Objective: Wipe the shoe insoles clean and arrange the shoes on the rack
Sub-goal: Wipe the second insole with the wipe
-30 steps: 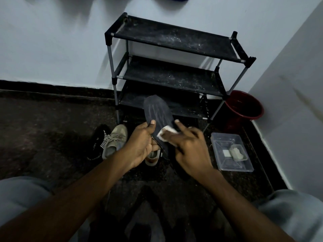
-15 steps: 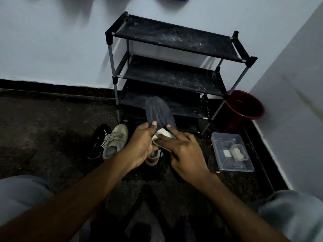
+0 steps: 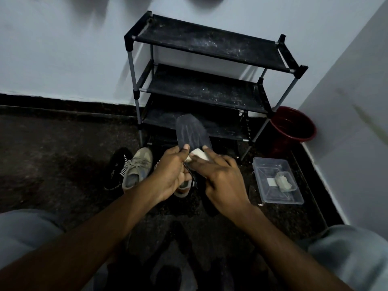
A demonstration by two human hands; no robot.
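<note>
Insole [image 3: 192,131] is gripped at its heel in my left hand [image 3: 172,175], before the rack [image 3: 210,43]; my right hand [image 3: 220,177] presses a wipe [image 3: 198,154] on it, fingers [image 3: 207,149] straight. Shoes [image 3: 137,169] lie on the floor [image 3: 63,154], not yet racked.

Red bucket [image 3: 304,139] on the floor [image 3: 63,164] in the corner, close to the right wall [image 3: 357,91]; inside is dark, contents can't tell. Nearer the camera along that wall, a clear plastic container [image 3: 265,174], rectangular, lid off, flat on the floor, well apart from the bucket. Inside it: a white square pad [image 3: 271,182] and, just beside it to the right, a crumpled whitish wad [image 3: 284,181] sitting in a smaller clear tub. Floor is dark, speckled stone. Black skirting [image 3: 63,101] runs along the foot of the pale back wall [image 3: 63,59]. Faint yellowish streak [image 3: 361,114] down the right wall. Dim light.
</note>
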